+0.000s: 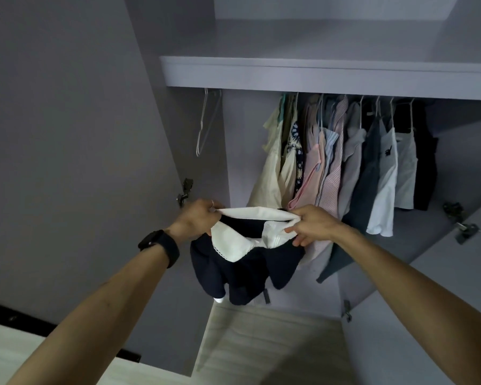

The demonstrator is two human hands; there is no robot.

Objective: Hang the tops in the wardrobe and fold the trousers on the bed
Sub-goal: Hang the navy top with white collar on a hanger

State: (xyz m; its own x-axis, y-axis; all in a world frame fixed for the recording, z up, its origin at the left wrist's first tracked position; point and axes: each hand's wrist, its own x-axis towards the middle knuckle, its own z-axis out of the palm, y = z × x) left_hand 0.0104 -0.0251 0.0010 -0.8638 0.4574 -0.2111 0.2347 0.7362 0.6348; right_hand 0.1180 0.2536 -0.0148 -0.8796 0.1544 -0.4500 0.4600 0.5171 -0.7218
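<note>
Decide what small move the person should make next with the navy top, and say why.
Probably free the left hand and reach up to the empty hanger above it: it and the right hand both grip the navy top by its white collar, and no hanger shows in the top.

The wardrobe is grey inside, with one wide shelf running across the top. Under the shelf's front edge a row of tops hangs on hangers, packed close together toward the right. A bare wire hanger hangs alone off to the left. Pale wood-look floor below.
</note>
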